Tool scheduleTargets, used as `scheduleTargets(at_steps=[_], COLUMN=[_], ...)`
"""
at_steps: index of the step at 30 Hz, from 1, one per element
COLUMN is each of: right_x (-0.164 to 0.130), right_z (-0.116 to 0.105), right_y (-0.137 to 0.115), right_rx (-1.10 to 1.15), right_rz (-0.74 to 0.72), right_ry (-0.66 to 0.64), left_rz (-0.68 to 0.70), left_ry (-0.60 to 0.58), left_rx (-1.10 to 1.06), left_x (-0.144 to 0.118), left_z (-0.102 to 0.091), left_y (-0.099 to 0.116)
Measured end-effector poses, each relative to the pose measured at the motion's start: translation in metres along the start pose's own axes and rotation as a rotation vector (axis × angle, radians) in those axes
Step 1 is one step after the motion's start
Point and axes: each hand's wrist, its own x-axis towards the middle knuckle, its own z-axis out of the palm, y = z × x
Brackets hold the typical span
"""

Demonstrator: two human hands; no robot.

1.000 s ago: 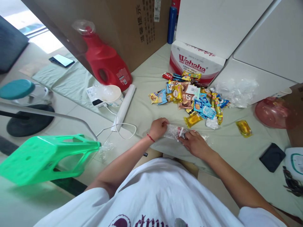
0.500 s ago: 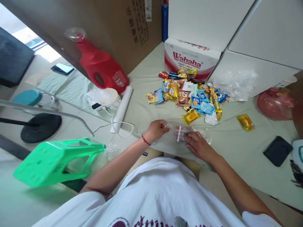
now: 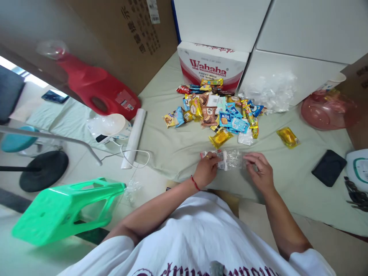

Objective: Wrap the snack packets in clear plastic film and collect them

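Between my hands, flat on the cloth (image 3: 178, 153): clear bag (image 3: 230, 159), my left hand (image 3: 207, 171) pinching one end, right hand (image 3: 260, 171) the other, stretched taut for flattening; snack pile (image 3: 215, 113) just beyond.

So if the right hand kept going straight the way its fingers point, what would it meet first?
The right hand points left along the cloth, its fingers on the clear plastic bag. Straight on lies the snack inside the bag, then the left hand at the other end.
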Motion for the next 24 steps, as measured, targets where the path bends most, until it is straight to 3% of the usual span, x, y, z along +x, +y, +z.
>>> scheduleTargets(at_steps=[2, 7, 10, 12, 16, 18, 22, 24], right_x=[0.004, 0.033, 0.046, 0.047, 0.025, 0.01, -0.004, 0.001], right_z=[-0.004, 0.01, 0.009, 0.002, -0.013, -0.016, -0.002, 0.012], right_y=[0.009, 0.031, 0.043, 0.047, 0.044, 0.04, 0.027, 0.02], right_rx=[-0.073, -0.163, -0.167, -0.147, -0.065, -0.04, -0.138, -0.241], right_rz=[0.021, -0.127, -0.141, -0.145, -0.149, -0.058, 0.397, 0.558], right_ry=[0.036, -0.16, -0.134, -0.104, -0.165, -0.146, 0.01, -0.061], left_rz=[0.01, 0.027, 0.036, 0.038, 0.046, 0.063, 0.125, 0.157], left_ry=[0.033, 0.057, 0.089, 0.108, 0.152, 0.165, 0.162, 0.138], left_rx=[-0.065, -0.112, -0.114, -0.108, -0.085, -0.067, 0.01, 0.085], left_x=[0.001, 0.004, 0.004, 0.003, 0.002, 0.001, -0.004, -0.009], left_z=[-0.002, -0.004, -0.003, -0.001, 0.003, 0.005, 0.011, 0.014], left_y=[-0.005, -0.011, -0.011, -0.01, -0.008, -0.009, -0.014, -0.015])
